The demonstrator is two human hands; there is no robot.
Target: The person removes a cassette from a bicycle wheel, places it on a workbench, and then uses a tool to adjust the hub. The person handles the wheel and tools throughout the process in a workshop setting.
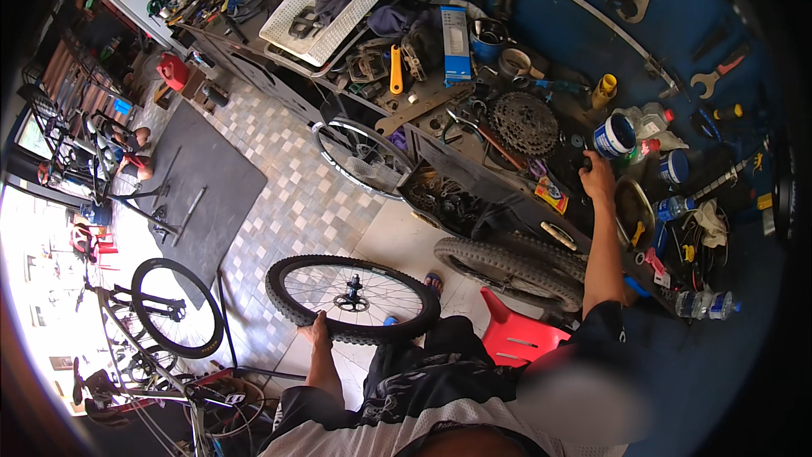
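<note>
- Left hand (316, 334): nearest the wheel, closed on the tyre at its near-left edge, fingers over the tread.
- Wheel (353, 298): in front of the body, left of centre, tilted; its long axis as seen runs left to right, hub ahead and slightly right of the left hand. Whether it rests on the floor, cannot tell.
- Red plastic seat (518, 334): right of the wheel, apart from it.
- Right hand (599, 179): out over the bench (461, 167), ahead-right and well apart from the wheel. Fingers bent by something dark; cannot tell if gripping it.
- Key relation, my judgement: wheel left, right arm far right, so only the left hand supports it.
- White-and-blue tub (615, 135): just beyond the right hand.
- Sprocket cassette (523, 123): on the bench, left of the tub.
</note>
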